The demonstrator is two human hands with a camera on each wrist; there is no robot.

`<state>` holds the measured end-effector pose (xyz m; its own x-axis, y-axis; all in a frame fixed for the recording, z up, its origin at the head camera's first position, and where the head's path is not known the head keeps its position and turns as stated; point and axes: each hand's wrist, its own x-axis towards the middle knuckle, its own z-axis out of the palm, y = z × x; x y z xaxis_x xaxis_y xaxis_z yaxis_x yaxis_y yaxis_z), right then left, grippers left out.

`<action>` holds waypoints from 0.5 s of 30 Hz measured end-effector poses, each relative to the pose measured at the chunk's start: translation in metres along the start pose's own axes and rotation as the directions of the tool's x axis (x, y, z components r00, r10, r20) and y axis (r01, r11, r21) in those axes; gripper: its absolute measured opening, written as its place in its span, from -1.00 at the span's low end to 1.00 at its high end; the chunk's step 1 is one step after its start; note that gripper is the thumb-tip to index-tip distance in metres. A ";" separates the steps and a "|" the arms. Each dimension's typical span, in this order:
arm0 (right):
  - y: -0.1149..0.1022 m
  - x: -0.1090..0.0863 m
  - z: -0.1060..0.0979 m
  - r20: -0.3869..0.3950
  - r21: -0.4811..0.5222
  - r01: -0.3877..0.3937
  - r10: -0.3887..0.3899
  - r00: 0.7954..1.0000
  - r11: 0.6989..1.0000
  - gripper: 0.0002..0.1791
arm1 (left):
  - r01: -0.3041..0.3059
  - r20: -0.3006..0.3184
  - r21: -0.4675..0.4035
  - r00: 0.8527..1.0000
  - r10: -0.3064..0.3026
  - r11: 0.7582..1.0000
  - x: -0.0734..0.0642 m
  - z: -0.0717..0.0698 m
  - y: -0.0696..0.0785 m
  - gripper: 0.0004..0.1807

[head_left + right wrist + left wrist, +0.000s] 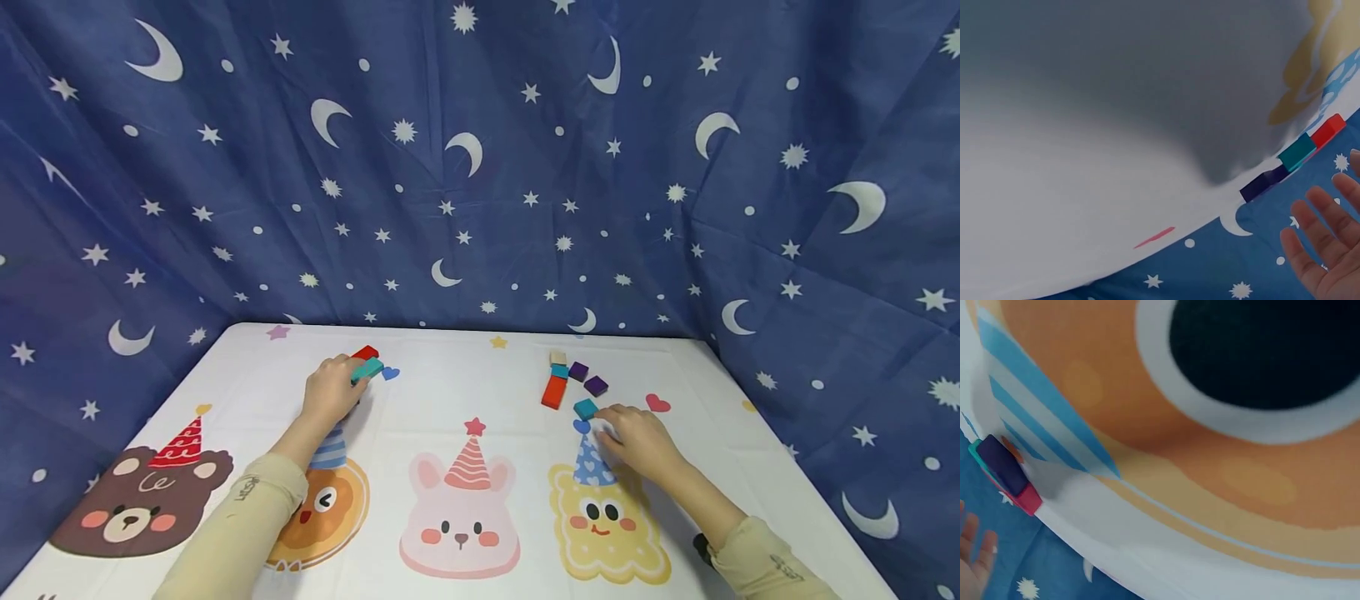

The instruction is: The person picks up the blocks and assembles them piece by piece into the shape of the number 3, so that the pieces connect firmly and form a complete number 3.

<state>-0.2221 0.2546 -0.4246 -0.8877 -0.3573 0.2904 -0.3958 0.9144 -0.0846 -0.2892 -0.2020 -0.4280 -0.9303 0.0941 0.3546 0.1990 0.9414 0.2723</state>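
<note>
At the back left of the table, my left hand (330, 388) reaches over a small group of wooden blocks, its fingers relaxed. A teal block (367, 370) lies at its fingertips, with a red block (366, 352) just behind. The left wrist view also has a purple block (1002, 465) and a small orange piece (1013, 450) in this group; the hand mostly hides them from the head camera. On the right, my right hand (636, 437) hovers low with fingers loosely extended, fingertips right beside a teal block (585, 409).
Behind that block, a red block (554, 392), a blue block (559, 372) and a pale wood block (558, 357) stand in a line. Two purple blocks, one nearer (596, 386), lie to their right. A white cartoon-print cloth (450, 400) covers the table; a blue starry curtain (480, 208) hangs behind.
</note>
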 end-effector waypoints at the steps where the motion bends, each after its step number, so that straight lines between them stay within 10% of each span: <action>1: 0.000 0.001 0.001 0.002 -0.001 -0.003 0.003 1.000 1.000 -0.71 | -0.008 0.002 -0.007 1.000 0.008 1.000 0.001 0.000 0.000 -0.64; 15: 0.008 0.019 0.010 0.052 -0.007 0.041 -0.041 0.998 0.999 -0.67 | -0.011 0.055 -0.053 0.998 0.014 0.999 0.008 0.010 -0.012 -0.64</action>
<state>-0.2447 0.2533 -0.4297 -0.8818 -0.4037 0.2438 -0.4304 0.9002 -0.0662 -0.3022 -0.2097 -0.4372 -0.9429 0.1254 0.3085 0.2257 0.9218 0.3152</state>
